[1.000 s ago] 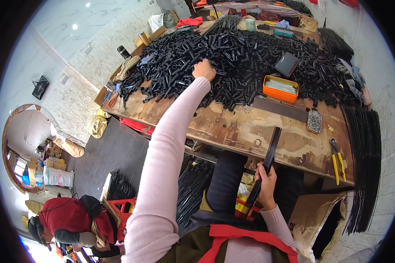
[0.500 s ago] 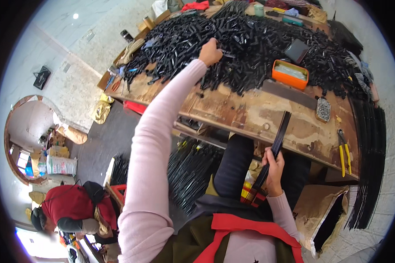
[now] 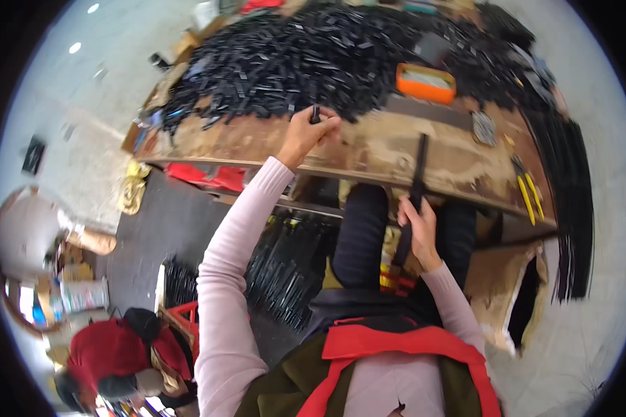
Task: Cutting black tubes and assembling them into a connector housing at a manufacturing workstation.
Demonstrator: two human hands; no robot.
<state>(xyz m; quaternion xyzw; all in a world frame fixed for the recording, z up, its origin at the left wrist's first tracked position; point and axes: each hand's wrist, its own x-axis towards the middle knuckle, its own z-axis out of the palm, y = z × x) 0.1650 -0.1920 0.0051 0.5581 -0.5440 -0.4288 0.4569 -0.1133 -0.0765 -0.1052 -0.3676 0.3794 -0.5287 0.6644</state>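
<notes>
My left hand point(image 3: 306, 135) is closed on a small black piece point(image 3: 315, 115), held upright above the near edge of the wooden table point(image 3: 222, 146). Beyond it spreads a big heap of small black pieces point(image 3: 278, 62). My right hand point(image 3: 422, 233) grips a bundle of thin black rods point(image 3: 420, 163) near my lap. The bundle stands steeply tilted, its upper end over the table edge and its lower end between my legs. Motion blur hides the finer details of both held things.
An orange box point(image 3: 426, 83) stands by the heap, near a clear container of small bits point(image 3: 483, 128). Yellow-handled pliers point(image 3: 527, 191) lie at the right. Long black rods point(image 3: 567, 208) hang off the right edge; more rods point(image 3: 278, 257) stand below. Another person point(image 3: 118, 351) bends at the lower left.
My left hand has come back from the heap toward the table's near edge with a small black piece. My right hand keeps the rods, now more upright. The whole view has shifted.
</notes>
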